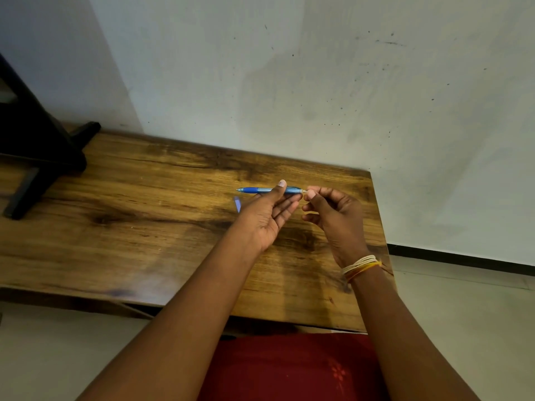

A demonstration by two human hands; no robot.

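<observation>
A blue pen [257, 190] is held level above the wooden table [130, 221], tip pointing left. My left hand [267, 215] holds its barrel between the thumb on top and the fingers beneath. My right hand [333, 212] pinches the pen's pale right end between thumb and forefinger, its other fingers curled. A small blue piece [237, 204] lies blurred on the table just below the pen's tip. Thread bracelets circle my right wrist.
A black stand with angled legs [43, 157] occupies the table's far left corner. A marked white wall rises behind the table. The table's right edge drops to a pale tiled floor [463, 314]. A red garment shows at the bottom.
</observation>
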